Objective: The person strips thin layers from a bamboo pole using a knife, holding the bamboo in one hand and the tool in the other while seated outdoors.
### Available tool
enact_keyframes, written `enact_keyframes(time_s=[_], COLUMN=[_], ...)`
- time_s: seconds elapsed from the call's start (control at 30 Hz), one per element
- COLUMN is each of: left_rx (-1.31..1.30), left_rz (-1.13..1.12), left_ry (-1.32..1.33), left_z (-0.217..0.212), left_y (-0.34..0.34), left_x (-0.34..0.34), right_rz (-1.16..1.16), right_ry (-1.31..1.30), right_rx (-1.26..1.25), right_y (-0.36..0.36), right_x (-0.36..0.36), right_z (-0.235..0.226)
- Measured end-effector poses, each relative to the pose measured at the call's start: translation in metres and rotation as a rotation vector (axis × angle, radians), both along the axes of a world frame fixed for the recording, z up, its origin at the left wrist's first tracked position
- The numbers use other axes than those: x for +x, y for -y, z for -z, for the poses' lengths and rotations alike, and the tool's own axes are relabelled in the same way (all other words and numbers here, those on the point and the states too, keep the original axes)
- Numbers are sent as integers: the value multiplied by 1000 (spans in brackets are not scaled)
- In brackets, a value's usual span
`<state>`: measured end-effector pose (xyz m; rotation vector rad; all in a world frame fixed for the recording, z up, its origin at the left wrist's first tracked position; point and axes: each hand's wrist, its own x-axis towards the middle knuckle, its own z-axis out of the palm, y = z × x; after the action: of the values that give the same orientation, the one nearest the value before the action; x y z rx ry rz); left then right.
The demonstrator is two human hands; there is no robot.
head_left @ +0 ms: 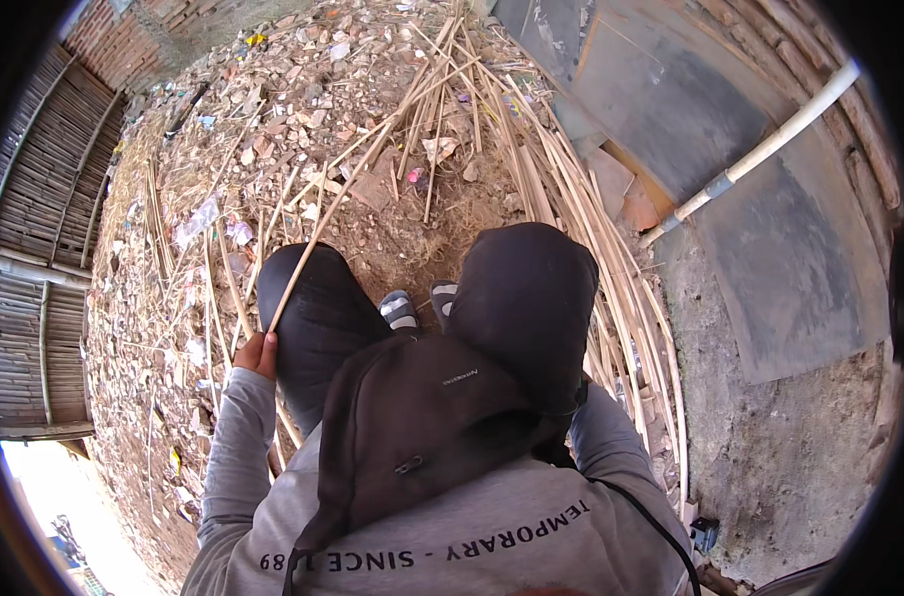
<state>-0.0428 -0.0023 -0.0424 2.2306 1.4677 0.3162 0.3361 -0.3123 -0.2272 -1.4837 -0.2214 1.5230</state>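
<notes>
From up here I look down on a person sitting or crouching on bare ground, dark trousers filling the middle of the view, a dark bag [422, 417] hanging on the chest over a grey sweatshirt.

The left hand [257, 354] is closed around a long thin bamboo strip [348, 179]. The grip sits at the strip's near end, just beside the left knee [313, 308], and the strip runs up and to the right across the rubble toward the heap of similar strips. Holding it at one end like that lets the knee steady the rest of its length, as far as I can judge.

The right hand I cannot see (the sleeve disappears behind the right knee [531, 298] and the bag), so I cannot tell whether it is open or holding anything.

A bundle of pale bamboo strips [571, 219] lies fanned along the person's right side, close enough to reach, its far ends crossing on the rubble ahead. Two striped sandals [417, 306] show between the knees.

The ground [273, 129] is dirt strewn with broken brick, stones and bits of litter. A white pipe [770, 144] slants across a grey concrete slab [780, 258] to the right; a bamboo fence [45, 219] stands on the left.
</notes>
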Motion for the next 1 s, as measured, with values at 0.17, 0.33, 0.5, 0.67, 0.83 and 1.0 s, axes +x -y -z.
enact_keyframes(time_s=[0.17, 0.33, 0.5, 0.67, 0.83, 1.0], left_rx=[32, 36, 49, 27, 50, -7], left_rz=[9, 32, 19, 1, 22, 10], left_ry=[-11, 28, -12, -49, 23, -68], left_z=[5, 9, 6, 5, 1, -7], left_y=[-4, -3, -2, -1, -1, -1], left_x=[0, -2, 3, 3, 7, 7], right_rz=[-8, -10, -9, 3, 87, 230], right_ry=[-56, -105, -160, -202, -208, -62], right_rx=[14, 22, 17, -3, -68, -122], right_y=[-7, -6, -8, 0, 19, 45], right_x=[-1, -3, -10, -7, 30, 87], right_z=[2, 2, 4, 3, 0, -10])
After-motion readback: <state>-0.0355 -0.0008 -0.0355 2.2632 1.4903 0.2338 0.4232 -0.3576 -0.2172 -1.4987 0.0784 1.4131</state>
